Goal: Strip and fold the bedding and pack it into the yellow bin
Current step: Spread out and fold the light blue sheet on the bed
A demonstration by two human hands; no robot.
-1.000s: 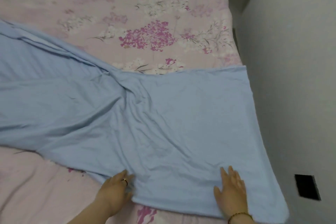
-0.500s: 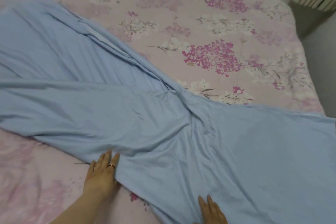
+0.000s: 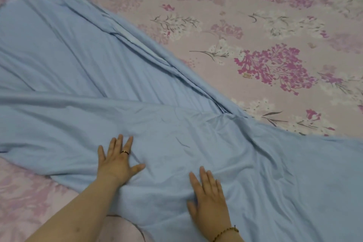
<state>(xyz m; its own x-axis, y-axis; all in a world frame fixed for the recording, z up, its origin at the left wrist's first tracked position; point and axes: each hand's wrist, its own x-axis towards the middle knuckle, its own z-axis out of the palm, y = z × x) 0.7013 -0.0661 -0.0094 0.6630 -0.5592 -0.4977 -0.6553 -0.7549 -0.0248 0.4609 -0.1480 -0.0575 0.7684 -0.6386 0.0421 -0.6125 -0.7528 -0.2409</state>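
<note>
Pale blue sheet (image 3: 176, 124) — creased, twisted mid-length — under left hand (image 3: 117, 160) and right hand (image 3: 209, 200), both spread flat.

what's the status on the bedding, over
Left hand and right hand both flat, open on blue sheet. Sheet twisted, unfolded, on floral bed. No bin in view.

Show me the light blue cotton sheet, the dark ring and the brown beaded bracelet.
light blue cotton sheet (image 3: 176, 124), head view, creased middle.
dark ring (image 3: 125, 152), head view, band on left hand's finger.
brown beaded bracelet (image 3: 225, 233), head view, beads across right wrist.
</note>
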